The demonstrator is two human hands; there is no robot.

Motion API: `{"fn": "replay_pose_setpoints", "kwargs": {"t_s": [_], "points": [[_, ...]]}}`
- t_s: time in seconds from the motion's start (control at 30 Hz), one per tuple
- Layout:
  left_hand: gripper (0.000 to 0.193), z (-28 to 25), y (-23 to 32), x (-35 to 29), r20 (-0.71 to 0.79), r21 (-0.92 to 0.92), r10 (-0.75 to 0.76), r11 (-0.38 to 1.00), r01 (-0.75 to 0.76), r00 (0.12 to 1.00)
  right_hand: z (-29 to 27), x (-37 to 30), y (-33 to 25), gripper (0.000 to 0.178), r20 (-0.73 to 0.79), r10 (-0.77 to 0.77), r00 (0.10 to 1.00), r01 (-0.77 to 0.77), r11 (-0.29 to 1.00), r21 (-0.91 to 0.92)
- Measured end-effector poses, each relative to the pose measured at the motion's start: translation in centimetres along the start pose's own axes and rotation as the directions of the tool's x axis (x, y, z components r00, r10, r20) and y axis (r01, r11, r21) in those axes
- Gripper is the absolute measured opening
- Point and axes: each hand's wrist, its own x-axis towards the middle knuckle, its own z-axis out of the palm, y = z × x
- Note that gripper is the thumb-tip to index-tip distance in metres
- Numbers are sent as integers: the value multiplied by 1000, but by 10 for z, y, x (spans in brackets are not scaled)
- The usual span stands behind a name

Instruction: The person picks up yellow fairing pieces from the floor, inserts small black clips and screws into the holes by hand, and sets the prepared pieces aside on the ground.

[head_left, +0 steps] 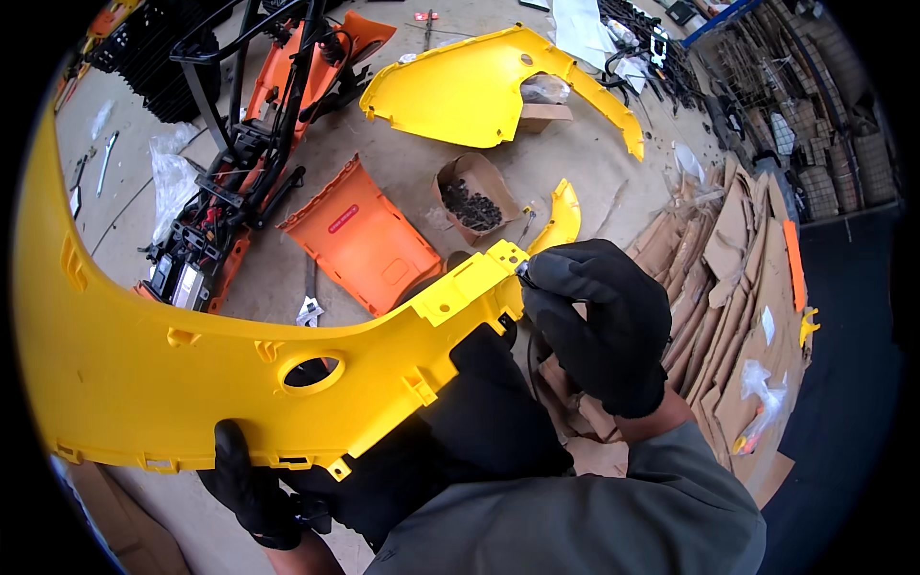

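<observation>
A large curved yellow plastic panel (230,383) spans the left and middle of the view, showing its inner side with tabs, slots and a round hole. My left hand (247,484), in a black glove, grips its lower edge, thumb on the near face and the other fingers hidden behind. At the panel's narrow right end is my gloved right hand (599,316), closed in a pinch. Between its fingertips sits a small dark clip (522,271), right against the panel's end tab; its exact shape is partly covered by the fingers.
Beyond the panel are an open cardboard box (448,182) of small dark parts, an orange panel (359,244) and another yellow panel (450,86). A black vehicle frame (273,115) stands at the far left. Flattened cardboard (714,278) is piled at the right.
</observation>
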Motion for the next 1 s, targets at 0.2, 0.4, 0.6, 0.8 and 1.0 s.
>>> {"fn": "replay_pose_setpoints", "kwargs": {"t_s": [0.2, 0.4, 0.6, 0.8, 1.0], "points": [[40, 2, 1, -2, -53, -143, -130, 982, 121, 990, 0, -5, 2, 23, 7, 101, 995, -102, 993, 57], [39, 1, 0, -2, -65, -111, -114, 988, 106, 991, 8, -7, 2, 29, -62, 174, 983, -162, 972, 173], [37, -7, -9, -3, -63, -122, -71, 991, 63, 995, 8, -11, 5, 37, -14, 305, 952, -281, 894, 349], [38, -3, -2, -3, -64, -92, -115, 990, 109, 991, 3, 1, 5, 42, 127, 303, 944, -328, 846, 420], [38, -3, -4, -2, -80, -67, -66, 996, 60, 995, -8, 8, 5, 42, 387, 377, 841, -538, 659, 525]]}}
